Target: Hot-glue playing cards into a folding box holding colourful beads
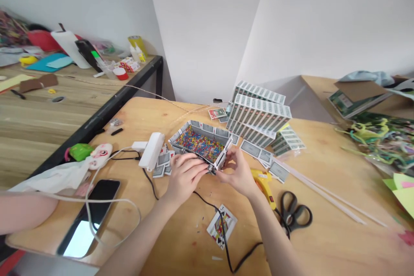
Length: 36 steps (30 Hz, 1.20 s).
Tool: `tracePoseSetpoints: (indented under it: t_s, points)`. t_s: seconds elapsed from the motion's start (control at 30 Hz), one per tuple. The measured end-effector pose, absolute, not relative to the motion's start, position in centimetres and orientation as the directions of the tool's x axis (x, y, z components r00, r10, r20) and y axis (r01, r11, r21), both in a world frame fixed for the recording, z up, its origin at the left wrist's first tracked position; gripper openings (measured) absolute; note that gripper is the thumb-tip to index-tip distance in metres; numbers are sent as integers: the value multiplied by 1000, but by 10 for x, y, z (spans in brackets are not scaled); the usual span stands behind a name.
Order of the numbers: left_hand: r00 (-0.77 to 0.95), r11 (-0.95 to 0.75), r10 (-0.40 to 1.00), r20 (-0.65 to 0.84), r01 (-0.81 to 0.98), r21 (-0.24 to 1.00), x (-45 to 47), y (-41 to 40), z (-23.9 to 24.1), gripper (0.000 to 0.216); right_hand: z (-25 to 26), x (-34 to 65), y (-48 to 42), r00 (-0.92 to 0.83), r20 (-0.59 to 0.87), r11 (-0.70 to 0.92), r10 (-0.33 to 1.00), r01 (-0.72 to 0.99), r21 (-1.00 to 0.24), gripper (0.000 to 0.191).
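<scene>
A small open box (194, 127) built from playing cards sits in the middle of the wooden table (323, 241), its floor a speckled multicolour pattern. My left hand (185, 175) is closed on the box's near wall. My right hand (238, 171) pinches the near right corner of the box, where folded cards stand on edge. Loose playing cards (162, 164) lie by the box's left end. Just right of my right hand lies a yellow glue gun (264, 182) with a black cord.
Stepped structures of playing cards (258, 114) stand behind the box. Black scissors (296, 214), a face-up card (221, 225), a phone (87, 217), a white charger (151, 151) with cables, glue sticks (326, 196) and paper scraps (378, 138) lie around. A cluttered second table (42, 108) is at left.
</scene>
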<state>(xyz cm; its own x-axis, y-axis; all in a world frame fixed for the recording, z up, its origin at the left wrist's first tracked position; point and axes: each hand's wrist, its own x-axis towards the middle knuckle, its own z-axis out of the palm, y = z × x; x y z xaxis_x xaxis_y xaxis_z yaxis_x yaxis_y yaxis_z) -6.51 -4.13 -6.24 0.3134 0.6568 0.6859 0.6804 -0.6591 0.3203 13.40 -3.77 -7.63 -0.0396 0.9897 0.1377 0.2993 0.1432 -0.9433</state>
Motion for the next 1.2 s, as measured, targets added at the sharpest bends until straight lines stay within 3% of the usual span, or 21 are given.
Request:
tracePoseSetpoints:
  t_s: [0.3,0.57,0.87,1.03,1.2]
  points:
    - [444,-707,644,623,657,262,-54,-39,-87,17,-92,134,-60,20,69,50,997,498,-865,33]
    - [448,-655,702,553,711,255,-43,-36,-92,21,-87,143,-87,-41,55,68,998,527,-847,16]
    - [180,-375,862,474,856,357,-36,-38,-92,15,-85,156,-84,-64,141,152,988,577,-802,15]
    - [8,-225,881,474,886,404,-23,-42,-94,14,-82,167,-79,-79,190,199,979,599,-776,17]
    - [67,-270,864,498,898,347,-7,-40,-90,12,-73,181,-76,-140,200,243,970,624,-742,17]
